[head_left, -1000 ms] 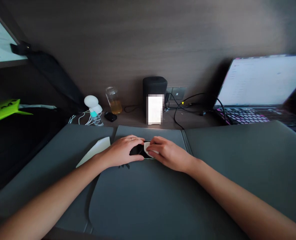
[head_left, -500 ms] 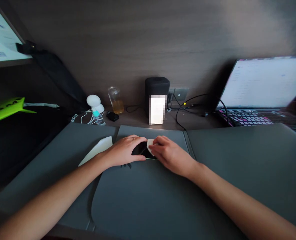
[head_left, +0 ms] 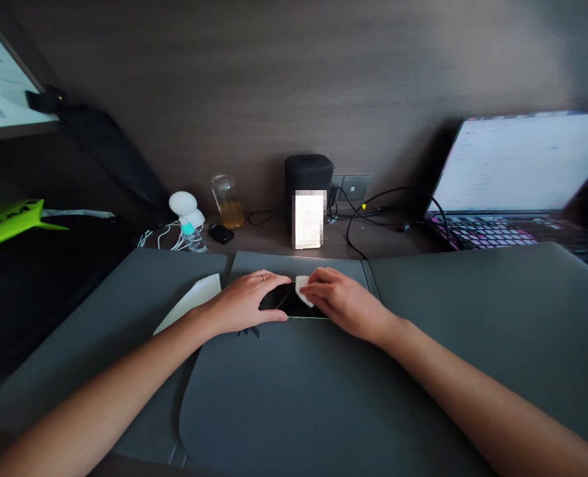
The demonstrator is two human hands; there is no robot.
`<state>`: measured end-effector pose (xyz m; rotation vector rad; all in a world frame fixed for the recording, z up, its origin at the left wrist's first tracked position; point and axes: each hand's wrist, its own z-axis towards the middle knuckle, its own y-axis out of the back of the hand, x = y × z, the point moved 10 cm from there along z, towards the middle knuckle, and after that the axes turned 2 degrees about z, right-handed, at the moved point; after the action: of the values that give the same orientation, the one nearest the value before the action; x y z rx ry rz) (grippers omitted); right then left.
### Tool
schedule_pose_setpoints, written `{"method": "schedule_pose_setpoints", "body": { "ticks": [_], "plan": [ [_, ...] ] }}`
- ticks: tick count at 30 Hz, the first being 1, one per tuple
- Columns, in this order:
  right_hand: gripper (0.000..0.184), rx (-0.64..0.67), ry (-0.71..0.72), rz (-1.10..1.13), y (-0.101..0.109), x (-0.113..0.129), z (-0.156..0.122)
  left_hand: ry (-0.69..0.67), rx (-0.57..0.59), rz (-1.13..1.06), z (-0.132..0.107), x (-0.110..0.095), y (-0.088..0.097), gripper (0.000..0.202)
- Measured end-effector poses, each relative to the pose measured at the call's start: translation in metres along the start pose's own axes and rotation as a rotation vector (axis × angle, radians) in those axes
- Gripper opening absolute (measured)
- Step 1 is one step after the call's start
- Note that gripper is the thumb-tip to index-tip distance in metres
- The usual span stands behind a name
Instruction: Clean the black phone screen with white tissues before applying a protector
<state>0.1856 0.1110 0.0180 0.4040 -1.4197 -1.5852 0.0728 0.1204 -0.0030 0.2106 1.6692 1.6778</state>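
Note:
A black phone point(head_left: 292, 305) lies sideways, screen up, on a dark grey pad. My left hand point(head_left: 244, 301) holds the phone's left end, with the thumb along the near edge and the fingers at the far edge. In the closed fingers of my right hand point(head_left: 351, 301) is a white wipe point(head_left: 302, 290), pressed against the screen. That hand covers the phone's right end. A white sheet of paper point(head_left: 191, 301) lies on the pad left of my left hand, partly hidden by the forearm.
Along the back stand a black speaker point(head_left: 308, 169), a glass of amber liquid point(head_left: 230, 211), a small clear bottle point(head_left: 193, 237) and a white rounded device point(head_left: 183, 203). An open laptop point(head_left: 522, 165) sits on the right, with black cables point(head_left: 348, 232) beside it.
My right hand has slid the wipe slightly to the right across the screen. The left hand keeps its hold on the phone. The whole view has shifted a little.

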Motion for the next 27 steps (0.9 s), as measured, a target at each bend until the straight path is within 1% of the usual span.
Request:
{"method": "schedule_pose_setpoints", "body": {
  "ticks": [2,3,4,7,8,9,11,13,14,16,18,20,24,25,27],
  "plan": [
    [0.024,-0.043,-0.060,-0.037,0.006,-0.010,0.000,-0.001,0.008,0.001,0.000,-0.001,0.000,0.057],
    [0.024,-0.052,-0.071,-0.052,0.007,-0.011,-0.001,-0.003,0.010,0.000,0.000,-0.001,-0.001,0.057],
    [0.024,-0.050,-0.063,-0.060,0.006,-0.008,-0.001,-0.003,0.011,-0.002,0.000,-0.001,-0.001,0.057],
    [0.024,-0.006,0.020,-0.035,0.000,0.005,0.000,0.003,0.004,-0.008,0.000,0.000,-0.001,0.059],
    [0.024,0.002,0.036,-0.018,0.000,0.005,0.000,0.004,0.001,-0.008,0.000,0.001,-0.001,0.059],
    [0.024,0.001,0.034,-0.009,0.001,0.002,-0.001,0.003,0.001,-0.007,0.000,0.001,-0.001,0.058],
    [0.023,-0.015,-0.016,-0.018,0.005,-0.011,-0.002,0.001,0.007,-0.002,0.000,0.001,-0.001,0.057],
    [0.023,-0.028,-0.074,-0.067,0.008,-0.022,-0.003,0.001,0.015,0.001,0.000,0.001,-0.001,0.057],
    [0.023,-0.031,-0.090,-0.096,0.009,-0.023,-0.004,0.000,0.018,0.001,0.000,0.001,-0.001,0.057],
    [0.022,-0.023,-0.078,-0.131,0.007,-0.016,-0.003,-0.006,0.018,0.001,0.000,0.000,-0.001,0.058],
    [0.022,0.009,-0.025,-0.124,0.002,-0.005,-0.001,-0.009,0.011,-0.001,0.000,-0.001,0.000,0.057],
    [0.023,0.030,-0.001,-0.093,0.001,-0.003,-0.001,-0.007,0.006,-0.007,0.000,-0.001,0.000,0.057],
    [0.023,0.000,-0.092,-0.093,0.009,-0.029,-0.005,-0.004,0.015,-0.013,0.000,0.000,0.000,0.057],
    [0.022,-0.004,-0.105,-0.107,0.010,-0.032,-0.006,-0.007,0.015,-0.011,0.000,-0.001,0.000,0.057],
    [0.022,-0.005,-0.091,-0.130,0.009,-0.028,-0.005,-0.012,0.014,-0.007,0.000,-0.001,0.001,0.057]
  ]
}}
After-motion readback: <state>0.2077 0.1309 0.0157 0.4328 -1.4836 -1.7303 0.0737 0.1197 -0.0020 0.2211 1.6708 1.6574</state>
